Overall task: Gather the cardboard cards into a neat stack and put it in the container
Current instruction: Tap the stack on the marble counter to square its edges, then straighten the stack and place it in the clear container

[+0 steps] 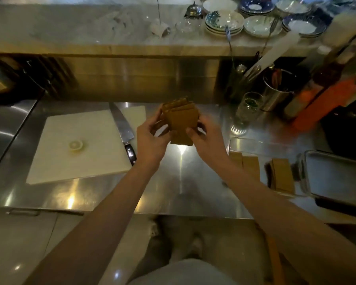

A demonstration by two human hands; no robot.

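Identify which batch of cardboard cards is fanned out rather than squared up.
The cardboard cards held above the counter between left hand and right hand; those in the clear container look stacked.

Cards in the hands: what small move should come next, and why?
Probably square them up: the cards, held between the left hand and the right hand, are fanned with uneven top edges. The container, to the right, already holds cards.

bare counter (181,182) centre, knife (122,128) left, glass (246,113) right

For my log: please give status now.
Both hands, left and right, hold fanned cards above counter. Container at right, already holding cards. Path clear.
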